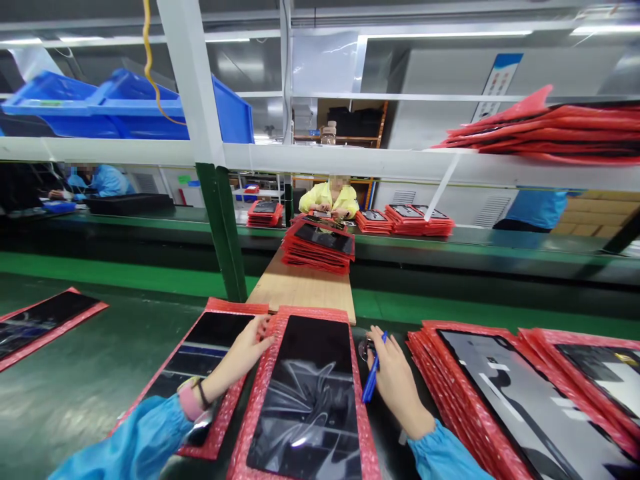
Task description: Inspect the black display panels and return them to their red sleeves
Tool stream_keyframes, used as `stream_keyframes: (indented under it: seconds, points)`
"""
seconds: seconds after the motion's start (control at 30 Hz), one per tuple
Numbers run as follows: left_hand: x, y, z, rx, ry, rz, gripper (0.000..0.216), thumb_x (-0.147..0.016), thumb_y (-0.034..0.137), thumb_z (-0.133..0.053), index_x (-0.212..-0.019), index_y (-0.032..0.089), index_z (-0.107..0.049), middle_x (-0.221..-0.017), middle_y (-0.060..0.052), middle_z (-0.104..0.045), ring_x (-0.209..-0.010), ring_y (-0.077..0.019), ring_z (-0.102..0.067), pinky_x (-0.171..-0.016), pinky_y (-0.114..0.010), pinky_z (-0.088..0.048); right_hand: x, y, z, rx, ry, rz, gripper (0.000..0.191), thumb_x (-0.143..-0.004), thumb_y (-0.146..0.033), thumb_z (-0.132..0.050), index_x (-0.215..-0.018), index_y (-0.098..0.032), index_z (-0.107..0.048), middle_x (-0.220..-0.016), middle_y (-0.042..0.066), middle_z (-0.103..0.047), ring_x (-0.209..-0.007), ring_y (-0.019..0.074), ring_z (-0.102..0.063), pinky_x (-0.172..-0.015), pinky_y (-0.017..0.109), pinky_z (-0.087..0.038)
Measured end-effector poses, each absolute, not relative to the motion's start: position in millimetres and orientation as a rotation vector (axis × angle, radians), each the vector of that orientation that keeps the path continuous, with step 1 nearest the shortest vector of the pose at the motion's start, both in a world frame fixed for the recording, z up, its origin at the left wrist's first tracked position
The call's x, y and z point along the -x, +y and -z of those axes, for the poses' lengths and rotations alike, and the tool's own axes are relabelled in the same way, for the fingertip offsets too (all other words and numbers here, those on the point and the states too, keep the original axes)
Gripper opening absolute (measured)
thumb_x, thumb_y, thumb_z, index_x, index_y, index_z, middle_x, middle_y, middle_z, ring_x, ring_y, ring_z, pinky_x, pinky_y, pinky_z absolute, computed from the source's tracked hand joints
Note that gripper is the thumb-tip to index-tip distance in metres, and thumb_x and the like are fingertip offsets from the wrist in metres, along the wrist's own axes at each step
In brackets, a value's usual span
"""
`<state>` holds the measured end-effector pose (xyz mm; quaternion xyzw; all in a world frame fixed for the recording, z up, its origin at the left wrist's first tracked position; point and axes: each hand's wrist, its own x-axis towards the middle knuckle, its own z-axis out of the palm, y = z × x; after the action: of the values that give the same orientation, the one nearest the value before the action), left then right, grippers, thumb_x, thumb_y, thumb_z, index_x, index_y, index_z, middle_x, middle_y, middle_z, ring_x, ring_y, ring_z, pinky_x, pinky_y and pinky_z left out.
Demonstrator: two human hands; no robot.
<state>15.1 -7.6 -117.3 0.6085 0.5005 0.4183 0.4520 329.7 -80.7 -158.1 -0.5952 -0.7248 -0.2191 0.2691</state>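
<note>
My left hand [243, 353] rests with fingers stretched flat on the upper left edge of a black panel in a red bubble-wrap bag [306, 400] lying in front of me. Under my left wrist lies a second red-bagged black panel [200, 363]. My right hand [395, 380] is closed around a blue pen [373, 377], just right of the middle bag, its fingertips near a small round object [365, 348] on the green table.
A stack of red-bagged panels [500, 400] lies to my right, one more [40, 320] far left. A wooden board [303, 287] carries another stack [319, 245] ahead. A green post [223, 233] stands left of it. People sit across the conveyor; blue bins [125, 103] on the shelf.
</note>
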Motion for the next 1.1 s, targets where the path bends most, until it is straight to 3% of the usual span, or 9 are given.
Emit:
stream_keyframes:
  seconds: [0.1,0.2,0.37,0.53,0.63,0.77,0.93,1.0,1.1]
  points:
    - [-1,-20,118,-1.456,1.245,-0.828,0.036,-0.06,0.042,-0.07,-0.083,0.018,-0.056,-0.061,0.003,-0.057,-0.054,-0.0154,-0.056,-0.052,-0.028,-0.046,-346,-78,173,1.626,-2.014,0.534,0.042,-0.085,-0.003,-0.035,-0.121,-0.005,-0.057,-0.122,0.023,-0.066,-0.118,0.028,-0.061,-0.1,0.046,-0.048]
    - [3,-35,114,-1.385,1.237,-0.646,0.037,-0.061,0.048,-0.069,-0.074,0.018,-0.053,-0.049,0.006,-0.052,-0.04,-0.0109,-0.048,-0.039,-0.023,-0.037,-349,-78,178,1.654,-2.062,0.46,0.05,-0.08,0.003,-0.034,-0.124,-0.006,-0.056,-0.128,0.02,-0.063,-0.132,0.0298,-0.047,-0.108,0.056,-0.035]
    - [-2,-50,104,-1.289,1.213,-0.512,0.042,-0.058,0.052,-0.072,-0.07,0.019,-0.05,-0.047,0.007,-0.052,-0.042,-0.0106,-0.051,-0.043,-0.023,-0.043,-343,-86,178,1.692,-2.051,0.348,0.061,-0.077,0.007,-0.03,-0.132,-0.008,-0.051,-0.141,0.022,-0.05,-0.135,0.0312,-0.042,-0.107,0.067,-0.028]
    - [-6,-49,104,-1.261,1.213,-0.479,0.046,-0.052,0.053,-0.077,-0.064,0.019,-0.048,-0.044,0.005,-0.055,-0.04,-0.0108,-0.052,-0.044,-0.025,-0.045,-345,-92,177,1.657,-1.962,0.279,0.05,-0.086,-0.004,-0.032,-0.131,-0.014,-0.051,-0.147,0.017,-0.044,-0.139,0.0316,-0.034,-0.107,0.067,-0.027]
    - [-5,-48,107,-1.244,1.21,-0.484,0.044,-0.051,0.05,-0.078,-0.061,0.018,-0.048,-0.044,0.005,-0.055,-0.041,-0.0109,-0.052,-0.045,-0.024,-0.044,-352,-91,176,1.62,-1.871,0.226,0.042,-0.089,-0.011,-0.035,-0.127,-0.015,-0.054,-0.144,0.018,-0.048,-0.137,0.0316,-0.039,-0.108,0.063,-0.031]
    - [-5,-50,105,-1.196,1.185,-0.545,0.038,-0.051,0.042,-0.078,-0.06,0.018,-0.049,-0.048,0.006,-0.053,-0.045,-0.0091,-0.049,-0.046,-0.022,-0.04,-357,-94,169,1.57,-1.707,0.145,0.034,-0.092,-0.023,-0.04,-0.12,-0.012,-0.056,-0.134,0.022,-0.057,-0.126,0.0332,-0.053,-0.1,0.055,-0.046]
    - [-11,-59,95,-1.104,1.126,-0.716,0.025,-0.055,0.026,-0.072,-0.059,0.018,-0.048,-0.054,0.008,-0.046,-0.049,-0.0055,-0.042,-0.047,-0.017,-0.033,-335,-115,154,1.423,-1.659,0.029,0.023,-0.097,-0.025,-0.039,-0.112,-0.018,-0.055,-0.106,0.013,-0.074,-0.097,0.0216,-0.072,-0.081,0.032,-0.059]
    - [-15,-62,92,-1.044,1.09,-0.774,0.023,-0.059,0.028,-0.069,-0.061,0.019,-0.048,-0.057,0.007,-0.048,-0.052,-0.0074,-0.045,-0.051,-0.019,-0.038,-320,-124,152,1.335,-1.739,-0.011,0.02,-0.096,-0.022,-0.041,-0.108,-0.02,-0.057,-0.102,0.009,-0.076,-0.092,0.0187,-0.073,-0.079,0.027,-0.06]
    - [-21,-63,92,-0.969,1.06,-0.838,0.021,-0.064,0.034,-0.068,-0.069,0.021,-0.052,-0.065,0.003,-0.058,-0.064,-0.014,-0.057,-0.066,-0.027,-0.048,-301,-130,155,1.228,-1.863,0.001,0.017,-0.092,-0.019,-0.048,-0.103,-0.022,-0.061,-0.112,0.009,-0.073,-0.105,0.0207,-0.069,-0.09,0.032,-0.056]
